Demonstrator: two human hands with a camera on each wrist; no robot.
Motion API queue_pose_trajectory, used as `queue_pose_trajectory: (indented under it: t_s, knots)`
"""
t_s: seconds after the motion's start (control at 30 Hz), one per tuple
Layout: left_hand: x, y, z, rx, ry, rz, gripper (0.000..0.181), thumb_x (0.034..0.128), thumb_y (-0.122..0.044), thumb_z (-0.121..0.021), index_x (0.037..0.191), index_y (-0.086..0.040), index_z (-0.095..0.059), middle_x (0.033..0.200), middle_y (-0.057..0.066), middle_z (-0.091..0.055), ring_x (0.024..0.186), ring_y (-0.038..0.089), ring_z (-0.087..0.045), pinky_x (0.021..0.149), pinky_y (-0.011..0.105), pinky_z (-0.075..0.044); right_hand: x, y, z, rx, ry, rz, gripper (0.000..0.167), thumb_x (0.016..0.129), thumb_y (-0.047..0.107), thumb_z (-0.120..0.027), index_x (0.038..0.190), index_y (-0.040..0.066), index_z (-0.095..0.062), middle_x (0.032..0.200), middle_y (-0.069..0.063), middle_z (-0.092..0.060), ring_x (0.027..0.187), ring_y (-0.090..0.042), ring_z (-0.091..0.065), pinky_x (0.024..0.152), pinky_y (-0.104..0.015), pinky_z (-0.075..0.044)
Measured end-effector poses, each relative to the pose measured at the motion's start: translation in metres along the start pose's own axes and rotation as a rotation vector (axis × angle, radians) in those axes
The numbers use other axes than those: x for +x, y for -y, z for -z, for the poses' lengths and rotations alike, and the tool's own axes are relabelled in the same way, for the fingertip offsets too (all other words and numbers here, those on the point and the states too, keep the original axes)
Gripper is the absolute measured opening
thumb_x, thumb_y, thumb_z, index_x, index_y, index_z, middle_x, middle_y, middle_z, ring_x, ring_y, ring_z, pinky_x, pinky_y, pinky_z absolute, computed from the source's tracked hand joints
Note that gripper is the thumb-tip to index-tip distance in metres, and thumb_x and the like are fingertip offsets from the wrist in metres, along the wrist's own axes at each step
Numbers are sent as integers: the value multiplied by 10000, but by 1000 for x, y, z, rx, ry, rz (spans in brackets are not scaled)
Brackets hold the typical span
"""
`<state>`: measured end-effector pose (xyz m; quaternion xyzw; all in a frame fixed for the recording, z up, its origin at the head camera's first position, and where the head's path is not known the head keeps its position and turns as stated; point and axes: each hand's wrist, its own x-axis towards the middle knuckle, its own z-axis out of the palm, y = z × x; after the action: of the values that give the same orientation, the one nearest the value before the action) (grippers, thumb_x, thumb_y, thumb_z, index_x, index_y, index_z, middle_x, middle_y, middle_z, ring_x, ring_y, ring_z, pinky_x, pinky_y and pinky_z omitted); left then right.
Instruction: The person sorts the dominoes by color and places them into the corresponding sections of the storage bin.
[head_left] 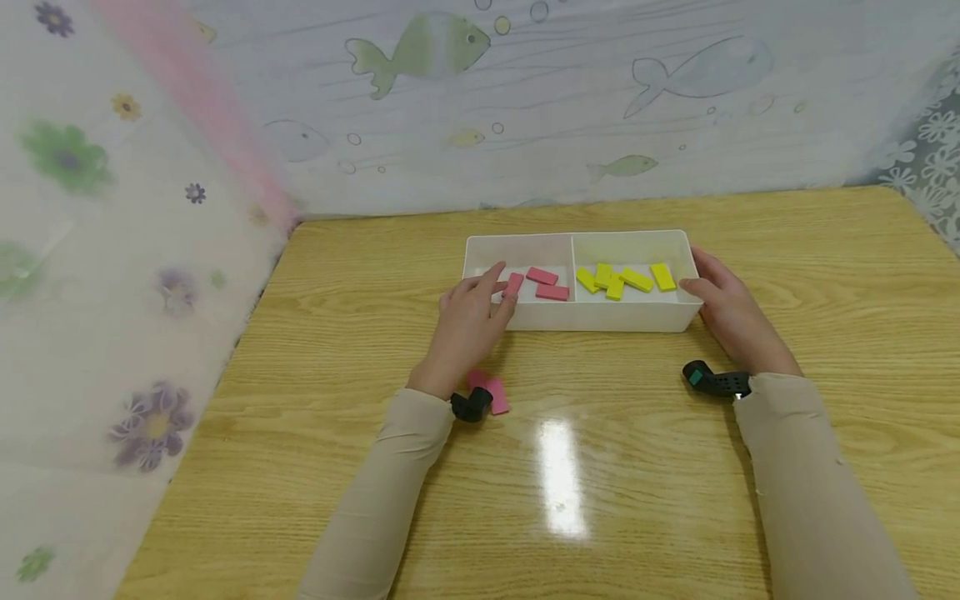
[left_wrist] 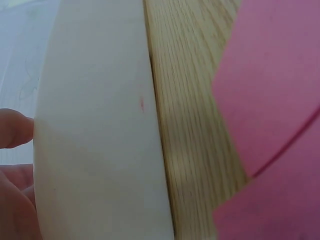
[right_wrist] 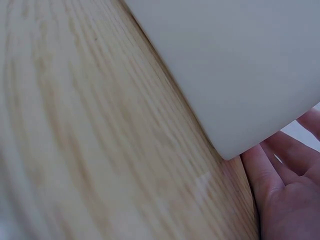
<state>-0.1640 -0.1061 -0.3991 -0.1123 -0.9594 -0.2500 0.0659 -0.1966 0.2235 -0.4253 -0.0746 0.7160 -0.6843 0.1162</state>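
Note:
A white two-compartment box (head_left: 630,317) sits on the table, pink blocks (head_left: 552,292) in its left compartment and yellow blocks (head_left: 637,280) in its right. My left hand (head_left: 468,323) reaches over the front left of the box, thumb and fingers apart. One pink block (head_left: 514,284) is right by its fingertips, and no grip on it shows. At the box's right end my right hand (head_left: 731,317) holds the wall, thumb over the rim and fingers outside. In the right wrist view its fingers (right_wrist: 262,172) lie along the box corner. Loose pink blocks (head_left: 497,397) rest below my left wrist.
The wooden table (head_left: 622,467) runs back to a wall covering (head_left: 555,100) printed with fish. Another covering with flowers (head_left: 157,425) lines the left edge. In the left wrist view, two pink pieces (left_wrist: 275,75) lie close to the box's front wall (left_wrist: 100,120).

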Motion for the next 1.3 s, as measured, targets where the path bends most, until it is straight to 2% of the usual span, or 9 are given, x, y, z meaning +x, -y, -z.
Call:
queue_pose_trajectory:
  t_s: [0.2,0.4,0.57,0.7,0.9,1.03,1.2,1.3]
  knots:
    - [0,0,1,-21,15,-5,433,923,-359,-432,1321,-188,-431,1159,-55,-585,1181,178,-370,969,430,-192,1,-2,1,13,4,8,579,950,213,-415,1445,207,-114,1488,36,-59,1339,-141,-54,1060,-408,-90]
    - [1,1,7,-17,7,-43,360,910,-354,-475,1225,-198,-553,1146,-70,-579,1136,177,-425,909,436,-275,1,-1,2,-9,1,-2,577,952,228,-409,1445,218,-109,1488,44,-52,1340,-143,-47,1058,-418,-85]
    - [1,1,14,-15,-37,-60,312,905,-315,-488,1164,-184,-603,1115,-66,-595,1082,170,-474,916,408,-324,1,-1,2,-6,1,0,580,951,228,-414,1444,221,-110,1488,42,-54,1339,-142,-54,1058,-416,-95]
    - [1,1,21,-28,-96,-59,281,905,-303,-487,1123,-188,-620,1109,-55,-594,1068,168,-472,917,373,-336,1,-1,2,2,5,8,580,950,223,-416,1444,216,-111,1488,36,-56,1338,-140,-59,1060,-408,-96]
    - [-1,5,30,-92,-186,-37,226,909,-297,-481,1035,-179,-627,984,-31,-544,938,176,-456,773,303,-391,2,-3,1,20,1,15,584,946,213,-424,1444,199,-120,1487,27,-62,1337,-131,-61,1064,-390,-89]
    - [-2,6,37,-117,-154,-25,206,911,-322,-473,989,-183,-603,845,-64,-514,770,139,-482,647,267,-411,2,-4,1,23,4,21,585,946,216,-424,1444,199,-118,1487,30,-59,1338,-128,-54,1065,-390,-85]
    - [-6,3,43,-90,-58,-11,234,908,-388,-456,975,-212,-596,764,-90,-539,634,101,-475,555,268,-403,1,-4,1,29,4,26,584,946,208,-425,1444,190,-121,1487,26,-62,1340,-136,-53,1064,-389,-87]
    - [-8,0,45,-92,-7,-14,255,910,-396,-449,969,-202,-604,733,-60,-581,568,81,-502,533,278,-399,1,-3,1,34,7,28,580,947,204,-423,1444,187,-124,1488,22,-65,1340,-143,-56,1064,-395,-87]
